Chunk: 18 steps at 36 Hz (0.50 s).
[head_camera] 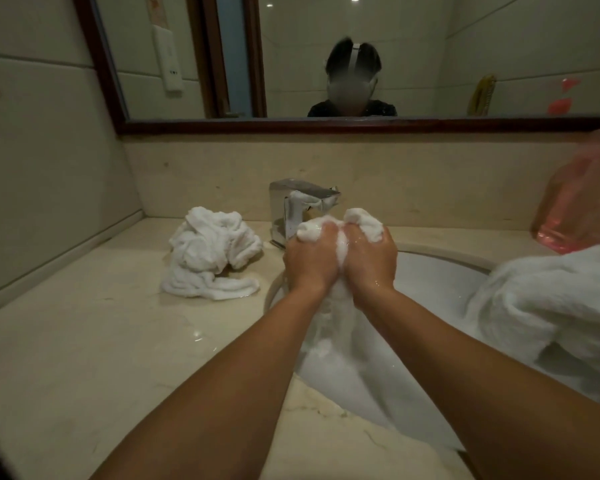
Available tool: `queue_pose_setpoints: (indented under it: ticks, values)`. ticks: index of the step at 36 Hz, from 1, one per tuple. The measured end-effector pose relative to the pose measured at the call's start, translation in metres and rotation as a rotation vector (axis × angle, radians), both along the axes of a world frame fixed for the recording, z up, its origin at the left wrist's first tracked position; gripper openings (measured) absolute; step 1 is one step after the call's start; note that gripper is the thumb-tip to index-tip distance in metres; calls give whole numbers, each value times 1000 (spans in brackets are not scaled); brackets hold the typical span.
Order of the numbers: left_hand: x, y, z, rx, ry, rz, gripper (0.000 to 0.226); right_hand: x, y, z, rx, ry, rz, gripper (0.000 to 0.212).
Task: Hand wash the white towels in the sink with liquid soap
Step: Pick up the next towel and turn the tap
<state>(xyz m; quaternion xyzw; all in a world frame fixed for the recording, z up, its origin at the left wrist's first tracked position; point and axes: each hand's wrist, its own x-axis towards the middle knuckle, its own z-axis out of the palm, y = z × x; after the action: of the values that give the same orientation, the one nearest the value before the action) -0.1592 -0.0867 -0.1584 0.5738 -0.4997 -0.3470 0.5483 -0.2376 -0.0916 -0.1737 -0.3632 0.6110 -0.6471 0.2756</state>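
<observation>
Over the white sink (pixel 440 271), my left hand (pixel 309 259) and my right hand (pixel 371 259) are pressed side by side, each gripping a bunch of the same wet white towel (pixel 333 348). Its bunched top sticks out above my fingers, foam shows between my hands, and the rest hangs down into the basin. A wrung, crumpled white towel (pixel 212 252) lies on the counter left of the faucet. Another white towel (pixel 548 306) is draped over the sink's right rim.
A chrome faucet (pixel 291 211) stands just behind my hands. A pink translucent container (pixel 582 199) sits on the beige marble counter (pixel 101 358) at the far right. A wood-framed mirror (pixel 326 57) hangs above the backsplash and reflects a person.
</observation>
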Motion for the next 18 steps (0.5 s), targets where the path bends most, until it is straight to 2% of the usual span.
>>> queue_pose_setpoints:
  ticks: [5,9,12,13,15,16,18]
  values:
    - [2,-1,-3,35,-14,-39,50,2,-1,-2,32,5,48,58]
    - [7,7,-3,59,1,-78,81,2,7,-1,69,-5,115,54]
    - [13,14,9,43,55,-108,78,3,15,14,44,-45,173,76]
    - [17,17,16,40,84,-116,77,5,17,19,41,-77,194,72]
    - [29,19,31,70,129,-99,94,11,21,31,69,-109,203,45]
    - [38,22,40,84,111,-103,94,16,22,35,91,-121,206,38]
    - [60,27,55,51,21,-108,65,31,24,42,134,-182,258,36]
